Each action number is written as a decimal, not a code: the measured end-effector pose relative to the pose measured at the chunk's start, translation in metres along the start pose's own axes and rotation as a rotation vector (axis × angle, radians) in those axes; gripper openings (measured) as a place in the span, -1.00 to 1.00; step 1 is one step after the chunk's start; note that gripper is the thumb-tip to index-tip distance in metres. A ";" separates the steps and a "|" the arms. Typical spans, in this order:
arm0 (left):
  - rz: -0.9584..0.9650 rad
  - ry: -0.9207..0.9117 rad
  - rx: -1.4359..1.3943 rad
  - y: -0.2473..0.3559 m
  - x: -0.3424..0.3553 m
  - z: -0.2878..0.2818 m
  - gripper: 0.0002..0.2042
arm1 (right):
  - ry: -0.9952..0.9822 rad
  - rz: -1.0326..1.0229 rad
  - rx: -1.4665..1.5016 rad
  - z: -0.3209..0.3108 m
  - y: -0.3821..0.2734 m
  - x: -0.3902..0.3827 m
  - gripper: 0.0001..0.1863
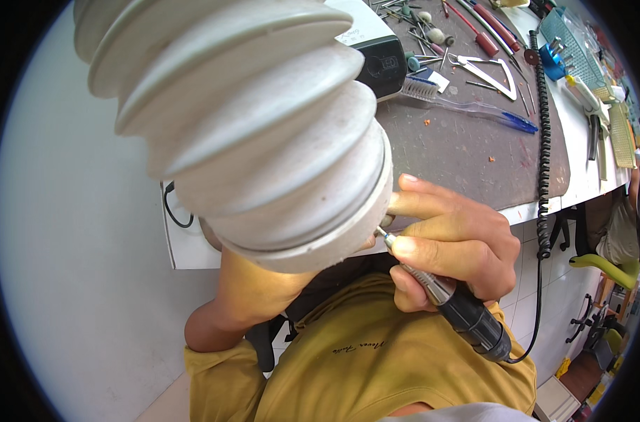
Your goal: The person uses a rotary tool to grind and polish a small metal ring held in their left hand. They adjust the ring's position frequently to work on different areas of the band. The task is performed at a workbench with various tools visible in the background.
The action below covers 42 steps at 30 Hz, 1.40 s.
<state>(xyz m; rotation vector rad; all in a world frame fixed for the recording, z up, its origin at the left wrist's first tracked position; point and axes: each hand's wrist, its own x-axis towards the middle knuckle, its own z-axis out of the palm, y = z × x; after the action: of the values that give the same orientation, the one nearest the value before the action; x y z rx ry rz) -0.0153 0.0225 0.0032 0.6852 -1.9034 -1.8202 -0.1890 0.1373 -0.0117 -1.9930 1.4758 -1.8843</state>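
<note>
My right hand (pixel 460 243) is closed around a rotary handpiece (pixel 467 316) with a silver front and a black body. Its slim tip points up and left, toward the rim of a wide white ribbed hose (pixel 263 141). Behind that hose most of my left hand (pixel 267 285) disappears; the wrist shows below it, and a bit of fingertip near the handpiece's tip. Whatever the left fingers hold cannot be made out. A small dark piece shows by the tip, too covered to name.
On the brown mat (pixel 467 155) lie a toothbrush (pixel 481 112), a white caliper (pixel 495 74) and several small burs. A coiled black cord (pixel 544 155) hangs over the table's right edge. A black box (pixel 383 67) stands behind the hose. At far right is a green chair (pixel 608 271).
</note>
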 end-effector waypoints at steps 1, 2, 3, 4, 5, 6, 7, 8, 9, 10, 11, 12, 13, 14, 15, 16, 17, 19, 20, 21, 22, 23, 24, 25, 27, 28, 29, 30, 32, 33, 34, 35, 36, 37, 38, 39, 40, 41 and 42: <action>-0.009 0.009 -0.028 0.000 -0.001 0.000 -0.87 | 0.001 0.000 0.001 0.000 0.000 0.000 -0.70; -0.017 0.016 -0.056 -0.001 -0.001 0.001 -0.87 | 0.002 0.000 0.000 0.000 0.000 0.000 -0.70; -0.015 0.018 -0.067 0.000 0.000 0.002 -0.87 | -0.005 -0.002 0.000 0.000 0.000 -0.001 -0.70; -0.013 0.020 -0.078 0.000 0.000 0.003 -0.87 | -0.004 -0.001 -0.001 0.001 0.000 -0.001 -0.70; -0.001 0.016 -0.071 0.003 0.002 0.004 -0.87 | -0.003 0.000 -0.004 0.001 0.000 -0.001 -0.70; 0.005 0.014 -0.075 0.004 0.003 0.005 -0.87 | 0.007 0.004 -0.008 0.001 0.000 0.000 -0.70; 0.011 0.012 -0.078 0.005 0.003 0.006 -0.87 | 0.007 0.003 -0.015 0.001 -0.001 0.000 -0.71; 0.009 0.014 -0.091 0.005 0.002 0.006 -0.87 | 0.007 0.003 -0.020 0.002 -0.001 0.000 -0.71; 0.002 0.014 -0.073 0.003 0.002 0.005 -0.87 | -0.003 -0.002 -0.028 0.002 -0.001 0.000 -0.71; -0.005 0.013 -0.056 0.002 0.001 0.004 -0.87 | -0.002 -0.002 -0.030 0.002 -0.001 -0.001 -0.71; -0.018 0.009 -0.009 0.000 -0.001 0.000 -0.86 | -0.001 -0.002 -0.034 0.002 -0.002 0.000 -0.71; -0.031 0.005 0.056 -0.001 -0.002 -0.004 -0.86 | 0.010 0.003 -0.032 0.002 -0.002 0.000 -0.71; -0.045 0.001 0.121 -0.002 -0.004 -0.007 -0.86 | 0.006 0.005 -0.038 0.002 -0.002 0.001 -0.71; -0.060 0.002 0.206 -0.004 -0.006 -0.010 -0.87 | 0.000 0.006 -0.041 0.002 -0.002 0.001 -0.71; -0.066 0.000 0.253 -0.005 -0.007 -0.011 -0.87 | -0.021 0.003 -0.051 0.001 -0.003 0.002 -0.71; -0.072 -0.001 0.301 -0.005 -0.008 -0.012 -0.87 | -0.022 0.003 -0.049 0.001 -0.003 0.002 -0.71; -0.067 -0.007 0.310 -0.005 -0.007 -0.012 -0.87 | -0.023 0.003 -0.051 0.001 -0.003 0.002 -0.72; -0.066 -0.010 0.299 -0.005 -0.007 -0.012 -0.87 | -0.002 0.005 -0.040 0.003 -0.002 0.000 -0.72; -0.072 -0.005 0.282 -0.005 -0.007 -0.012 -0.87 | 0.001 0.005 -0.036 0.003 -0.001 0.000 -0.72; -0.076 -0.001 0.267 -0.004 -0.007 -0.011 -0.87 | -0.010 0.002 -0.040 0.002 -0.002 0.000 -0.72; -0.079 0.002 0.251 -0.004 -0.007 -0.010 -0.87 | -0.012 0.001 -0.038 0.002 -0.002 0.000 -0.72; -0.080 0.004 0.237 -0.003 -0.006 -0.010 -0.87 | -0.013 0.001 -0.038 0.002 -0.002 0.001 -0.73; -0.082 0.003 0.233 -0.003 -0.006 -0.009 -0.87 | -0.005 0.002 -0.032 0.002 -0.001 0.001 -0.73; -0.084 0.001 0.229 -0.002 -0.006 -0.009 -0.87 | -0.004 0.006 -0.033 0.002 -0.002 0.001 -0.73; -0.087 -0.004 0.236 -0.003 -0.007 -0.010 -0.87 | -0.006 0.018 -0.041 0.002 -0.003 0.001 -0.73; -0.086 -0.005 0.234 -0.003 -0.007 -0.010 -0.87 | -0.009 0.015 -0.046 0.002 -0.003 0.001 -0.73; -0.083 -0.002 0.225 -0.002 -0.006 -0.009 -0.87 | -0.012 0.012 -0.050 0.002 -0.004 0.001 -0.73; -0.083 -0.001 0.229 -0.002 -0.006 -0.009 -0.87 | -0.014 -0.002 -0.050 0.002 -0.003 0.002 -0.73; -0.087 0.001 0.249 -0.001 -0.007 -0.010 -0.87 | -0.018 -0.042 -0.060 0.002 0.001 0.002 -0.76; -0.090 0.001 0.260 -0.002 -0.007 -0.010 -0.87 | -0.020 -0.070 -0.069 0.001 0.004 0.002 -0.76; -0.093 0.000 0.272 -0.002 -0.007 -0.010 -0.87 | -0.025 -0.087 -0.077 0.001 0.004 0.002 -0.76; -0.097 0.003 0.279 -0.002 -0.007 -0.011 -0.87 | -0.031 -0.106 -0.080 0.001 0.006 0.002 -0.76; -0.098 0.003 0.290 -0.004 -0.008 -0.011 -0.87 | -0.041 -0.115 -0.082 0.002 0.006 0.002 -0.76; -0.099 0.004 0.301 -0.004 -0.008 -0.012 -0.87 | -0.038 -0.114 -0.082 0.003 0.007 0.002 -0.76; -0.094 -0.002 0.315 -0.005 -0.008 -0.012 -0.87 | -0.035 -0.113 -0.087 0.003 0.006 0.002 -0.76; -0.093 -0.006 0.322 -0.005 -0.008 -0.012 -0.87 | -0.020 -0.102 -0.090 0.003 0.006 0.001 -0.76; -0.091 -0.010 0.329 -0.005 -0.008 -0.013 -0.87 | -0.018 -0.099 -0.093 0.003 0.006 0.001 -0.75; -0.093 -0.008 0.331 -0.006 -0.008 -0.013 -0.87 | -0.017 -0.097 -0.091 0.003 0.006 0.000 -0.75; -0.092 -0.006 0.330 -0.006 -0.008 -0.014 -0.86 | -0.028 -0.102 -0.089 0.003 0.006 0.000 -0.75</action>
<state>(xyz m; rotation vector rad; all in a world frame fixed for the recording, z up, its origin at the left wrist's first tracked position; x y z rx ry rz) 0.0001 0.0168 -0.0022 0.8883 -2.2357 -1.5731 -0.1904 0.1322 -0.0155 -2.1642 1.5043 -1.8495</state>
